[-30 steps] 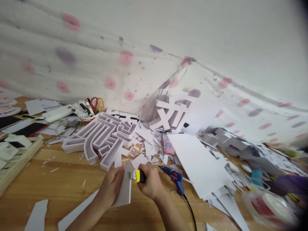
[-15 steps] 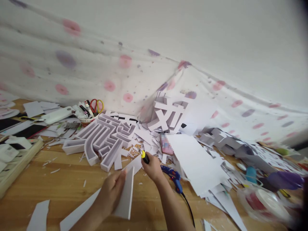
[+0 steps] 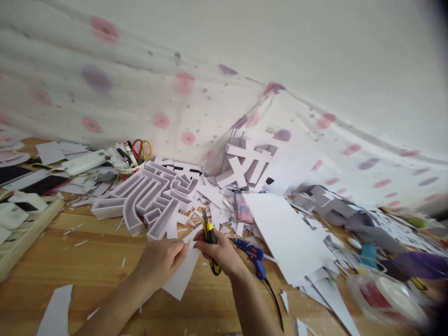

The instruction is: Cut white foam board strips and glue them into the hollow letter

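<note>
A white strip (image 3: 184, 275) is pinched over the table (image 3: 98, 263) by the left hand (image 3: 163, 256); a knife (image 3: 211, 239) is gripped in the right hand (image 3: 223, 251), blade (image 3: 204, 216) bare. Left fingers (image 3: 178, 250) could be nicked if it is tipped leftward; the nearby glue gun (image 3: 255, 254) could be knocked by rightward drift.

I have the left hand (image 3: 165, 257) gripping a white foam piece (image 3: 185, 274) over the desk (image 3: 94, 266); the right hand (image 3: 221, 251) holds a yellow-and-black cutter (image 3: 210, 237), blade pointing away. Right of that I see a blue glue gun (image 3: 255, 256), and beyond the left hand a hollow white character (image 3: 154, 200) beside a basket (image 3: 129, 173) with pens (image 3: 130, 155) and scissors (image 3: 143, 149).
</note>
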Motion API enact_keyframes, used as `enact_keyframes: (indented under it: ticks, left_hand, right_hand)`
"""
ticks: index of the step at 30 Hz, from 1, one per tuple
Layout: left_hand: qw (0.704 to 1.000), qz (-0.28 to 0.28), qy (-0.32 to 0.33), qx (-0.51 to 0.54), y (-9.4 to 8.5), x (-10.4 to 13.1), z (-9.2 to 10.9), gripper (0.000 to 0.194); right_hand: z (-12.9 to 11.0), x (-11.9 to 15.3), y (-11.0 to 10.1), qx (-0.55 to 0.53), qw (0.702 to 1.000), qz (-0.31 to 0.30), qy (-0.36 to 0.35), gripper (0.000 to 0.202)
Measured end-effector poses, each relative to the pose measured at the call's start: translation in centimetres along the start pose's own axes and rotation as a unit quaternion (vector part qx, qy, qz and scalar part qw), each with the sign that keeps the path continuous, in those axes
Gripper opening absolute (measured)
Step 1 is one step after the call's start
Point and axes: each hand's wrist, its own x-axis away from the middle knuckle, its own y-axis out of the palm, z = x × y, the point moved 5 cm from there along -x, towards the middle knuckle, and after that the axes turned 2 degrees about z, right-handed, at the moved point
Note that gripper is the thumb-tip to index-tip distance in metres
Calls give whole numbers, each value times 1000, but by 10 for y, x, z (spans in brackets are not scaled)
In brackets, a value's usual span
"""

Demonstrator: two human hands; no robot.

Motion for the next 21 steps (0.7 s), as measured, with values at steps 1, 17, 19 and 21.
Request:
enact_keyframes:
  ticks: [1,17,19,21]
  left_hand:
    - [1000,-9,4,-2,2,0,-1,40]
    - [996,66,-58,12,42,39,-42,46]
    - [998,42,-53,-9,53,47,-44,56]
    - [998,32,-57,-27,62,52,-45,60]
  right_hand:
    - [1,1,-1,18,1000,7,-1,17]
    - [65,30,-62,113,954,276,-36,15]
    - [78,33,-66,102,954,282,-21,18]
    - [86,35,-69,92,955,283,-11,19]
